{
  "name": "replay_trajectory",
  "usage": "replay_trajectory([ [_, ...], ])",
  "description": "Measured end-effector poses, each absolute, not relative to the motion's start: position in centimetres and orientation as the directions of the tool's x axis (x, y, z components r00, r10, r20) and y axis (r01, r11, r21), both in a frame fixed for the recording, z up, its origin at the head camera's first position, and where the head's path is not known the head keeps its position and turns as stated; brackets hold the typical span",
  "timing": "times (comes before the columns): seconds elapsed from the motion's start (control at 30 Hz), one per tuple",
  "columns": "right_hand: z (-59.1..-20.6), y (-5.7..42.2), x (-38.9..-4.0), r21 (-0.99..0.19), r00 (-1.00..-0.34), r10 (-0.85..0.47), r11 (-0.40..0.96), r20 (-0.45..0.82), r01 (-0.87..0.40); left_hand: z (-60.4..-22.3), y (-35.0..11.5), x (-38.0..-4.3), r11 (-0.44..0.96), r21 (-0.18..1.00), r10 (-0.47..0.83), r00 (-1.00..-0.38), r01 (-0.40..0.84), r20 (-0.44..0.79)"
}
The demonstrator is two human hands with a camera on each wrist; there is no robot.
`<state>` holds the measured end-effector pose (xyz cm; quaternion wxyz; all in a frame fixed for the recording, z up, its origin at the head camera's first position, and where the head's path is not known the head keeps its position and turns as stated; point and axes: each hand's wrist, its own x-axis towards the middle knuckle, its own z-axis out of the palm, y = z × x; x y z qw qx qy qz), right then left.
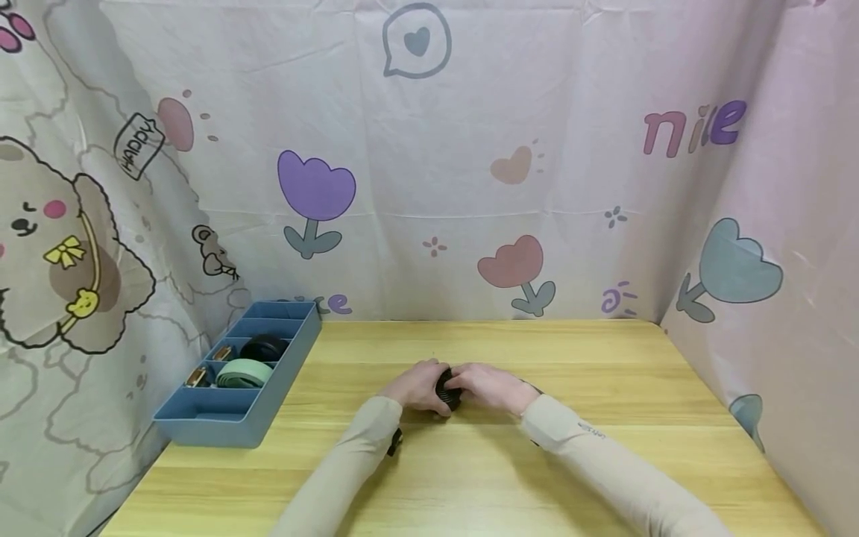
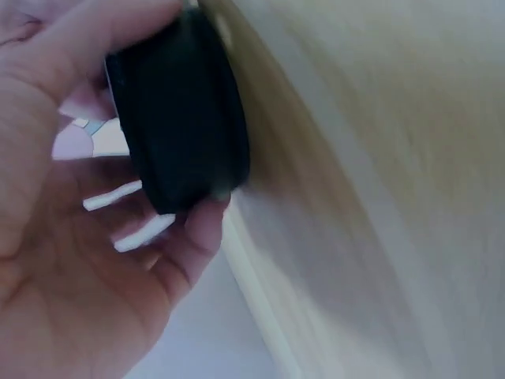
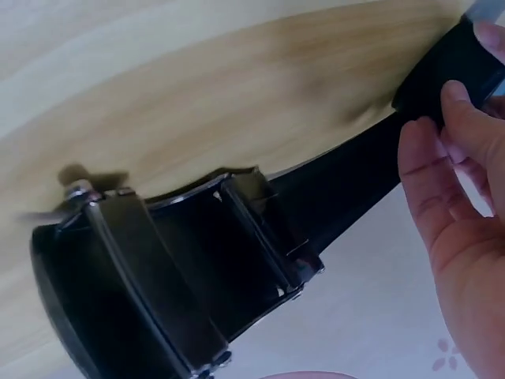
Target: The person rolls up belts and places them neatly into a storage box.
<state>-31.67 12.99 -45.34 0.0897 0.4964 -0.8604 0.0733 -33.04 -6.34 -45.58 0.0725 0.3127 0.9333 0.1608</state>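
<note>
A black belt is partly rolled up above the table, its roll (image 1: 448, 389) standing on edge between the two hands. My left hand (image 1: 417, 386) holds the roll from the left; the left wrist view has thumb and fingers around the black coil (image 2: 181, 118). From the other side my right hand (image 1: 493, 386) pinches it, with fingertips (image 3: 454, 93) at the coil where the strap leaves it. In the right wrist view a flat length of strap (image 3: 339, 181) runs to a dark metal-edged buckle (image 3: 158, 268) near the camera. The right forearm mostly hides that stretch in the head view.
A blue-grey divided tray (image 1: 282, 399) stands at the table's left. It holds a coiled black belt (image 1: 265, 347), a coiled pale green belt (image 1: 244, 374) and gold-coloured buckles (image 1: 197, 377). Printed curtains (image 1: 429, 149) enclose the wooden table (image 1: 570, 350) at back and sides.
</note>
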Motion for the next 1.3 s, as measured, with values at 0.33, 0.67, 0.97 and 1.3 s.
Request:
replay_trajectory([
  [0.33,-45.4,12.4,-31.1,0.033,-0.537,-0.83,0.547,0.152,-0.837,-45.6,-5.9,-32.4,0.825,0.249,0.527,-0.849,0.507,-0.019],
  [0.67,-45.1,12.3,-31.3,0.051,-0.559,-0.816,0.571,0.146,-0.82,-45.6,-6.2,-32.4,0.823,0.236,0.534,-0.846,0.517,-0.007],
  [0.97,-45.1,12.4,-31.3,0.125,-0.567,-0.808,0.586,0.16,-0.8,-45.4,-6.0,-32.3,0.817,0.236,0.549,-0.835,0.527,-0.038],
  [1.3,-45.0,12.9,-30.9,0.175,-0.552,-0.813,0.58,0.185,-0.796,-45.2,-5.7,-32.0,0.838,0.251,0.506,-0.862,0.485,-0.021],
])
